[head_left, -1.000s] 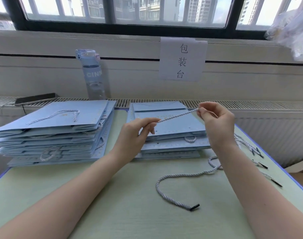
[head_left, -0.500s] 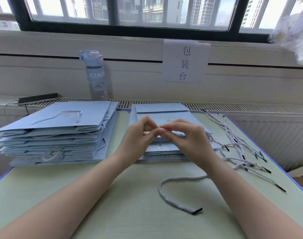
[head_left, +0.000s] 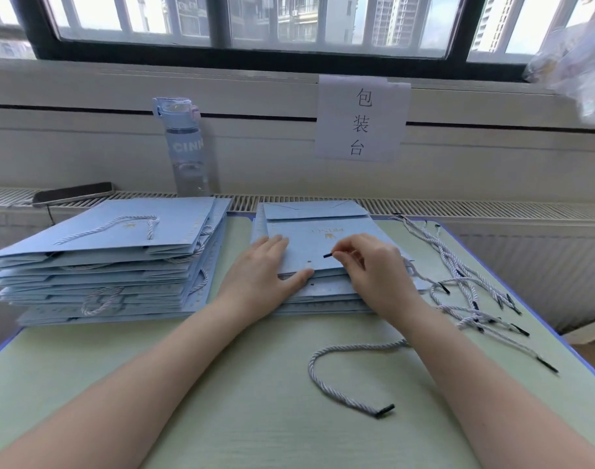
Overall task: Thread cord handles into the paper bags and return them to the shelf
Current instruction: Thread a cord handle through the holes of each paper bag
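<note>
Hidden beneath the right hand and its forearm: the middle stretch of the cord, path from fingers to tabletop impossible to trace. Visible in two places only: a black tip pinched between right thumb and forefinger with the other fingers curled, and a loose loop lying on the tabletop nearer the body, ending in a second black tip. Pinched tip lying roughly left to right, pointing left over the top bag of the right-hand stack, just beside a small punched hole near that bag's near edge, not through it. Open and pressed flat on the same bag: the left hand, fingers straight, thumb along the near edge. Gold printing on the bag too faint to read. Half a second ago, fingertips meeting in the air above the stack; now left lowered onto the bag, right brought down with the tip by the hole. Unchanged: the left-hand stack with handles fitted, and the pile of loose cords at the right edge
</note>
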Available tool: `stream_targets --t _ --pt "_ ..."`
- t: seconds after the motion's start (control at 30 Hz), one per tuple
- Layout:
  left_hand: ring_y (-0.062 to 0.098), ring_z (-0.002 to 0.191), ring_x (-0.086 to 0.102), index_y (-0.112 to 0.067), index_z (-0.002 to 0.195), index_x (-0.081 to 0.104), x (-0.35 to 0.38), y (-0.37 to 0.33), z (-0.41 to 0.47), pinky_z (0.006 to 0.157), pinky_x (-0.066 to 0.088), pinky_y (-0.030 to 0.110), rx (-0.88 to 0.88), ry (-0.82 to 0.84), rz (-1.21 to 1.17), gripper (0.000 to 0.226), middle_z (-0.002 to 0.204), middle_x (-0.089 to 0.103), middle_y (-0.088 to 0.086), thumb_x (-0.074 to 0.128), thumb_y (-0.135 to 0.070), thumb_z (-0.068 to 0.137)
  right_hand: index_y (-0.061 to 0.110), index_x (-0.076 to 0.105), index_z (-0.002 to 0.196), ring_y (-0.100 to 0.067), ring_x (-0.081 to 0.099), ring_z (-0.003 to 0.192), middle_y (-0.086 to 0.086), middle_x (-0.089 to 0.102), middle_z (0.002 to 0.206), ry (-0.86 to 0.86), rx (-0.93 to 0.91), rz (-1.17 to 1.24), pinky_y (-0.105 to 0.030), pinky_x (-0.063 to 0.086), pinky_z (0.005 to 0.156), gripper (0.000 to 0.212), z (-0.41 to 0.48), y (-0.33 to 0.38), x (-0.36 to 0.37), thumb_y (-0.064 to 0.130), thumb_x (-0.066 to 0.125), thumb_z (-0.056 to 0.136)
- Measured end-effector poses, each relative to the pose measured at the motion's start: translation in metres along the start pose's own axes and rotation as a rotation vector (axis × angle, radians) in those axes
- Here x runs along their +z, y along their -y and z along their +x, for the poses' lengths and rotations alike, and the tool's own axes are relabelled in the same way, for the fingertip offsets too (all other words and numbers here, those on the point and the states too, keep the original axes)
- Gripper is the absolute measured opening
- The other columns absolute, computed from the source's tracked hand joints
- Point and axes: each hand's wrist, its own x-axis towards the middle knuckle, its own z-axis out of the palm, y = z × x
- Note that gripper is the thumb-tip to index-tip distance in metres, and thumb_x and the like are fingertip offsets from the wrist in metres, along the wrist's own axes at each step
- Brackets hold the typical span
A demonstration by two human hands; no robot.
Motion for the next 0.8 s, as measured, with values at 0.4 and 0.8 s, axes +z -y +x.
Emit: stream_targets --t 0.4,0.8 --pt "0.015 0.078 0.053 -0.020 0.082 0.061 -0.002 -0.008 0.001 0.056 0.035 0.030 0.217 0.151 0.395 0.066 0.081 0.062 -0.005 0.026 -0.076 0.081 0.012 0.072 0.084 -0.028 0.058 0.077 -0.004 0.062 0.084 0.198 -0.146 -0.190 -0.039 0.049 0.059 0.015 0.002 0.001 0.009 0.009 0.057 0.084" --pt "0.019 0.072 0.048 -0.015 0.088 0.063 -0.004 -0.005 0.004 0.057 0.034 0.034 0.304 0.197 0.353 0.064 0.081 0.062 0.000 0.029 -0.069 0.086 0.013 0.074 0.088 -0.020 0.054 0.081 0.005 0.057 0.085 0.377 -0.122 -0.109 -0.033 0.045 0.073 0.016 0.005 0.002 -0.006 0.008 0.059 0.089"
